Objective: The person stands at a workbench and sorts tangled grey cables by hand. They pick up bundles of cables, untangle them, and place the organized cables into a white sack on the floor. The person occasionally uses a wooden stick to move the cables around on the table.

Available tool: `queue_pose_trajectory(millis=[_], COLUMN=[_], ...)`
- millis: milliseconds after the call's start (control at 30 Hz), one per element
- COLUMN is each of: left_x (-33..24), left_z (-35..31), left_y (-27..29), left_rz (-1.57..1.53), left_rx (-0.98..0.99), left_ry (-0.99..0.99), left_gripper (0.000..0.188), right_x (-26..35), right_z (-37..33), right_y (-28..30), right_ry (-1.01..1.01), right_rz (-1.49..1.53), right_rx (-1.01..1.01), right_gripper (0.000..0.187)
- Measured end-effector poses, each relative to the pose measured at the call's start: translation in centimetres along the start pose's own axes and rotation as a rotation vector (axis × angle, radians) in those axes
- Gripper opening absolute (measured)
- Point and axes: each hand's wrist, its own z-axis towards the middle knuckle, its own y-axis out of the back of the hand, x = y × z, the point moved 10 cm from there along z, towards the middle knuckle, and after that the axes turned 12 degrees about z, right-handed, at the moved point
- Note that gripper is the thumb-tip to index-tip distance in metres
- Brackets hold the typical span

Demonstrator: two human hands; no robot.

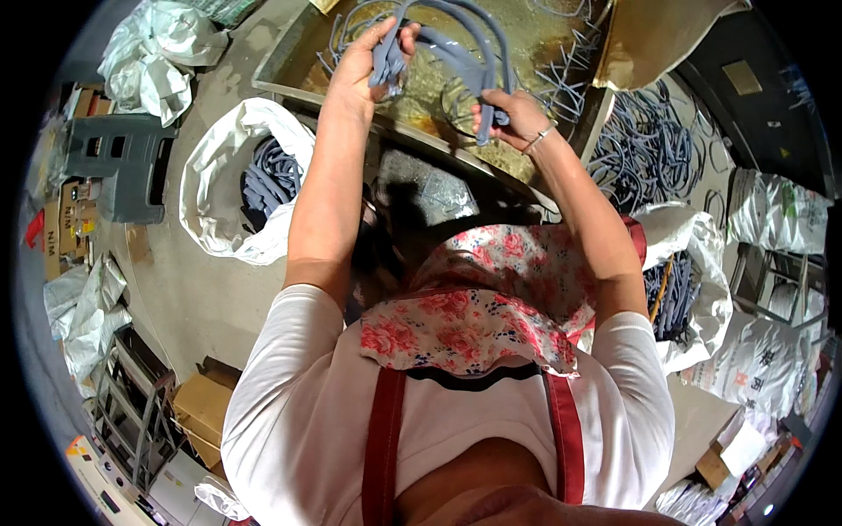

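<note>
A bundle of long grey rubbery strips (460, 53) arches between my two hands over a shallow metal tray (285, 61) with a wet, yellowish bottom. My left hand (373, 61) is closed round the bunched end of the strips, which look wet. At the other end, my right hand (516, 118) grips the strips, their cut ends poking out past the fingers. More thin grey strips (566, 74) lie tangled along the tray's right side. Both forearms reach forward, and a bracelet circles the right wrist.
Left of the tray stands an open white sack (206, 188) with grey strips inside; another white sack (702, 307) stands at my right. A heap of grey strips (645, 145) lies beyond the tray's right edge. A dark grey plastic stool (123, 158) and a cardboard box (203, 408) are at the left.
</note>
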Motion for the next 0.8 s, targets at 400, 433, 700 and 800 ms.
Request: queue_pose_trajectory(millis=[400,433,700,800], left_x=[0.3,0.2,0.6,0.7], left_z=[0.0,-0.1,-0.4,-0.2], left_y=[2.0,1.8,-0.2,-0.1], left_rz=[0.309,0.336,0.475,0.505], left_rx=[-0.191,-0.19,-0.151,-0.125], left_ry=[-0.048,-0.054,-0.088,-0.096], left_gripper=[0.044,0.045,0.052,0.056], right_x=[8.7,9.1,10.7,10.5], right_z=[-4.8,-5.4,-8.2,-8.7], right_y=[-3.2,-4.0,-7.6,-8.4], right_ry=[0.527,0.563,0.741,0.778], right_rz=[-0.52,-0.57,-0.984,-1.03], right_rx=[-0.393,-0.388,-0.439,-0.436], right_gripper=[0.015,0.016,0.048,0.057])
